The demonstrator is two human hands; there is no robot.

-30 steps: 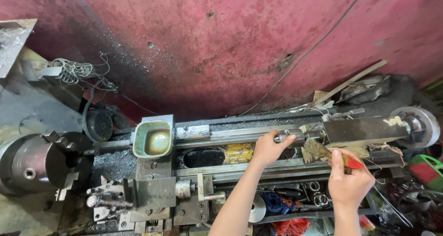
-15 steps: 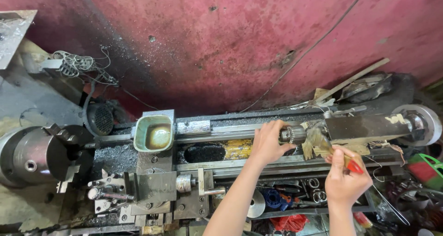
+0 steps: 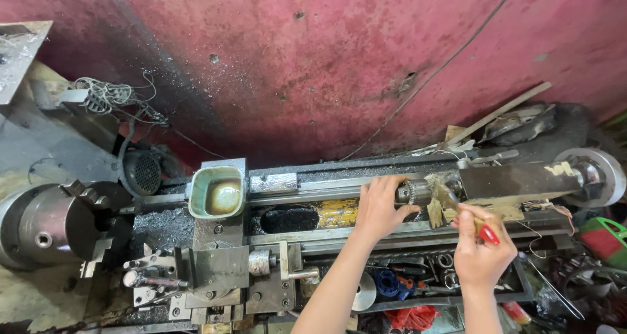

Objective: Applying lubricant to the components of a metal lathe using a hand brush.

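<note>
Against a stained red wall (image 3: 313, 60), on a lathe (image 3: 274, 242): left hand (image 3: 382, 206) fingers wrapped round the drill chuck (image 3: 414, 191), right hand (image 3: 480, 246) pinching a red-handled brush (image 3: 486, 231) just beside, chuck cleaning seemingly underway, shavings remaining.

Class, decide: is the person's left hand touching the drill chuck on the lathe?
Touching. The head view shows the left hand wrapped over the drill chuck, fingers lying on it.

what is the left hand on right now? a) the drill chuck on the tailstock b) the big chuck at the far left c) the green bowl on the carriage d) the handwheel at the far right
a: the left hand wraps the drill chuck at the nose of the tailstock, while the right hand holds a red-handled tool beside it.
</note>
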